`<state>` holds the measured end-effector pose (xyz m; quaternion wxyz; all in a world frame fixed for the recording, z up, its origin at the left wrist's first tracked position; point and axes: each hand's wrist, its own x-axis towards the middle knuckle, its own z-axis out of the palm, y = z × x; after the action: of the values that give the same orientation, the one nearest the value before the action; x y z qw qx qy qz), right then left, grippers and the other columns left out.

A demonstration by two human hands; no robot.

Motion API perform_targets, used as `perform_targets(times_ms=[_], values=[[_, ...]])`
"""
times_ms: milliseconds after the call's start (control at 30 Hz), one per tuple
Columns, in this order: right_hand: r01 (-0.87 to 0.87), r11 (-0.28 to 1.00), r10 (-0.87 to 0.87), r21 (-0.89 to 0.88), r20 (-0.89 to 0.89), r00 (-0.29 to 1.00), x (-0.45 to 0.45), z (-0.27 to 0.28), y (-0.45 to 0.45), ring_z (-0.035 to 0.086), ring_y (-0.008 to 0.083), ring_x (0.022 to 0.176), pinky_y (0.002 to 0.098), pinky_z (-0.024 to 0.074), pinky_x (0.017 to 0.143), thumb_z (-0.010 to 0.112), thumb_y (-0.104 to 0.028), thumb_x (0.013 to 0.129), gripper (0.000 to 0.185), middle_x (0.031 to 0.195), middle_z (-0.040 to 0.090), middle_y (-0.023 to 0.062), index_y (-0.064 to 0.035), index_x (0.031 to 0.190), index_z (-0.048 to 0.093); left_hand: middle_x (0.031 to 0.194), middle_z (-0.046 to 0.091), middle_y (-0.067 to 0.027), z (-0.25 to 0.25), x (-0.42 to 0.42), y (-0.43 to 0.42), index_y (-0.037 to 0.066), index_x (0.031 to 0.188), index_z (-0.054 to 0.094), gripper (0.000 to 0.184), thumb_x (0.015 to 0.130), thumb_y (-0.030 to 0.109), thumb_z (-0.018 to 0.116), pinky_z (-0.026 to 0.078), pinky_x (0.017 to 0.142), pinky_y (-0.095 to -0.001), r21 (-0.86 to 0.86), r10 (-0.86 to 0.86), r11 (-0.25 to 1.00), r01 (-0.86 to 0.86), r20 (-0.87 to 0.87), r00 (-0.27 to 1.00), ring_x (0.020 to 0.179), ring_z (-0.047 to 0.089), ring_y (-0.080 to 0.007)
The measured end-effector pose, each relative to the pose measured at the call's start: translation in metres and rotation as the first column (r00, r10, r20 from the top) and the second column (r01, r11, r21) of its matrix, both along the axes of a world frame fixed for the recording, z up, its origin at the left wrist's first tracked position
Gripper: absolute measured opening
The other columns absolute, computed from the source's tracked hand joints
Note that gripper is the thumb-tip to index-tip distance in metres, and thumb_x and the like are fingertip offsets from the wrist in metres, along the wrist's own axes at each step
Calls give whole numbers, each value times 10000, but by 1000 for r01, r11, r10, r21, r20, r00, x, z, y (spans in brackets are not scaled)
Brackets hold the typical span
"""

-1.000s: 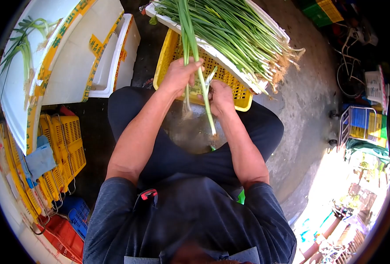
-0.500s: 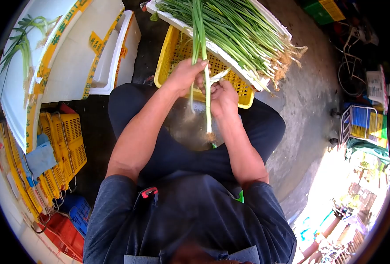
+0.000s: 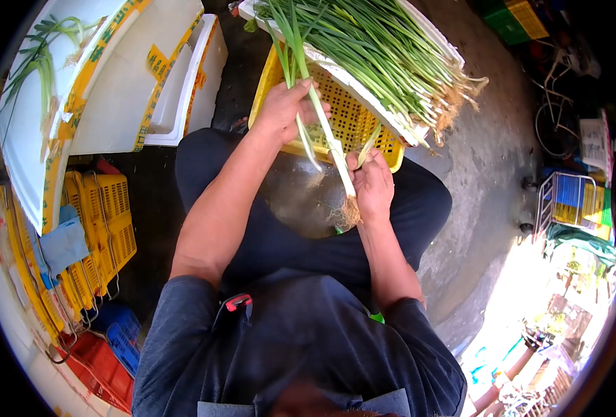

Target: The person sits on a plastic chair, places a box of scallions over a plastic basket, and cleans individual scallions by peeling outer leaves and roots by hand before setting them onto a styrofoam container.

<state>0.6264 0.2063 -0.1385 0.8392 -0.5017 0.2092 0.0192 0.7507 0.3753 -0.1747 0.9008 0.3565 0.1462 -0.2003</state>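
My left hand [image 3: 285, 111] is closed around two stalks of green garlic [image 3: 326, 125], their leaves pointing up and away. The thicker stalk slants down to the right and ends in a brown root tuft [image 3: 349, 212]. A thinner stalk [image 3: 306, 144] hangs beside it, left of the thick one. My right hand [image 3: 375, 186] is beside the lower white stem, pinching a pale yellowish outer leaf [image 3: 369, 144]. Beneath the hands is a yellow perforated basket [image 3: 342, 111]. Behind it, a white foam box [image 3: 349, 85] bears a large pile of green garlic [image 3: 384, 62], roots to the right.
Several stalks [image 3: 44, 76] lie on a white foam lid [image 3: 23, 132] at left, near another foam box [image 3: 200, 90]. Yellow crates [image 3: 106, 215], a red crate [image 3: 99, 368] and a blue crate [image 3: 124, 333] stand lower left. A wheeled cart [image 3: 568, 198] is at right on the wet floor.
My right hand has moved down and right along the thick stalk, drawing the pale leaf away from it. The stalks in my left hand now slant, with the roots swung to the right.
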Motion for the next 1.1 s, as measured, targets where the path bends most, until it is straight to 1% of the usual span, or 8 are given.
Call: perform_targets(times_ms=[267, 367, 500, 633, 767, 833, 967, 1100], values=[[-117, 990, 108, 76, 106, 988, -58, 21, -49, 426, 104, 681, 239, 352, 601, 496, -130, 1021, 141, 805, 531, 57, -5, 1050, 554, 901, 605, -83, -3, 10, 16, 7, 1098, 567, 218, 1042, 211, 513, 605, 693, -429, 49, 235, 971, -234, -31, 971, 752, 665, -239], [-131, 991, 124, 43, 125, 984, -74, 38, -77, 426, 112, 652, 276, 421, 664, 498, -125, 1020, 133, 770, 525, 49, -9, 1031, 562, 893, 603, -87, -6, 11, 19, 10, 1075, 567, 212, 1045, 210, 504, 599, 674, -425, 54, 282, 958, -282, -8, 959, 734, 657, -236], [-68, 997, 73, -26, 218, 973, -75, 77, -100, 400, 104, 577, 550, 451, 1027, 504, -124, 1008, 120, 720, 458, 17, -27, 1021, 574, 881, 599, -103, -7, 17, 21, 16, 1040, 569, 205, 1048, 207, 496, 601, 672, -419, 103, 349, 933, -344, -31, 937, 740, 654, -241], [38, 997, -9, -70, 376, 926, -74, 100, -122, 418, 108, 590, 546, 487, 1002, 522, -127, 1016, 156, 719, 446, 8, 3, 1084, 575, 899, 604, -126, -5, 17, 27, 11, 1085, 535, 206, 1048, 209, 494, 616, 702, -432, 118, 360, 928, -354, -29, 932, 785, 662, -259], [130, 981, -72, -145, 353, 933, -41, 72, -118, 529, 147, 672, 382, 532, 855, 550, -100, 1006, 139, 889, 613, 91, 10, 1087, 580, 945, 628, -150, -8, 15, 17, 16, 1147, 478, 236, 1042, 224, 511, 622, 712, -441, 106, 262, 958, -266, 49, 964, 806, 676, -277], [-38, 970, 109, -241, 287, 952, -6, 34, -105, 619, 182, 742, 304, 514, 785, 552, -85, 1000, 172, 1009, 660, 139, 22, 1130, 587, 968, 639, -154, -8, 15, 15, 19, 1149, 474, 243, 1038, 230, 523, 621, 696, -432, 139, 227, 962, -236, 80, 971, 816, 684, -281], [-322, 624, 363, -712, -101, 926, 47, -26, -68, 692, 189, 859, 317, 523, 805, 550, -95, 978, 371, 1078, 684, 143, 54, 1318, 545, 988, 652, -154, -1, 10, 15, 32, 1145, 475, 260, 1025, 249, 554, 612, 661, -397, 185, 199, 960, -209, 70, 977, 833, 698, -275], [-304, 548, 428, -779, -51, 902, 54, -21, -43, 698, 181, 854, 311, 524, 784, 602, -131, 952, 317, 989, 708, 139, 57, 1207, 623, 972, 656, -144, -6, 9, 17, 41, 1129, 483, 267, 1014, 262, 577, 604, 642, -374, 197, 188, 959, -203, 95, 978, 832, 704, -265]])
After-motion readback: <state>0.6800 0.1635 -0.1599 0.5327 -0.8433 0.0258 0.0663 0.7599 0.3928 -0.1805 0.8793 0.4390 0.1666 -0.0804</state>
